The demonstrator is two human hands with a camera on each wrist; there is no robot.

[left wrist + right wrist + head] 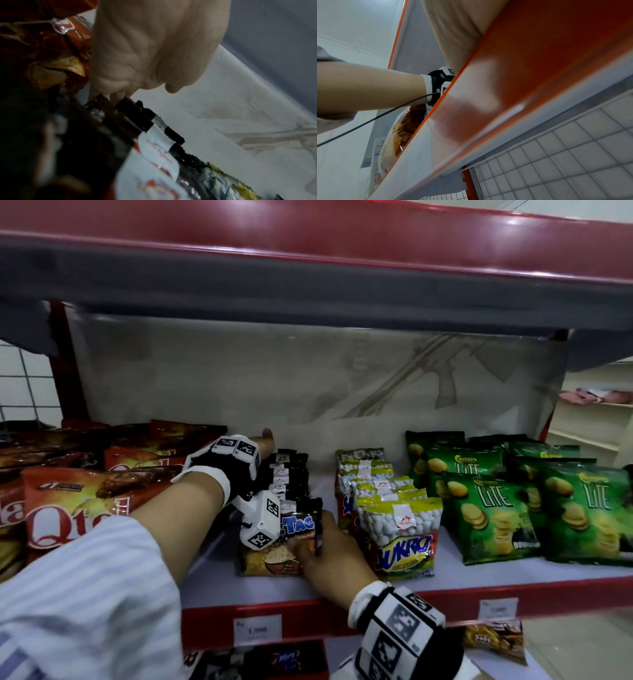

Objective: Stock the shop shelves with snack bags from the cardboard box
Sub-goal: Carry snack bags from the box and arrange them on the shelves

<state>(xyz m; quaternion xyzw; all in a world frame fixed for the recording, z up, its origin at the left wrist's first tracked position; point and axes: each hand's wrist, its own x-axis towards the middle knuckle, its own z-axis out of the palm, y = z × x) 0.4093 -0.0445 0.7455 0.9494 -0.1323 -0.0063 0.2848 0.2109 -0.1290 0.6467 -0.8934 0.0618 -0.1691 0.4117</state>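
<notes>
A row of black Tic Tac snack bags (289, 474) stands on the white shelf board (479, 575). My left hand (264, 441) reaches over the row to its far end. In the left wrist view my left hand (145, 54) points its fingers down behind the rearmost bag (137, 106), where the tips are hidden. My right hand (322, 546) holds the front Tic Tac bag (270, 556), thumb on its face and fingers round its right edge. The right wrist view shows only the shelf's red front lip (513, 81) from below, and no fingers.
Red Qtela bags (68, 508) crowd the shelf on the left. Sukro nut bags (397, 525) and green Chitato Lite bags (496, 501) stand to the right. The upper shelf (308, 268) hangs low overhead. More snack packs (493, 637) sit on the shelf below.
</notes>
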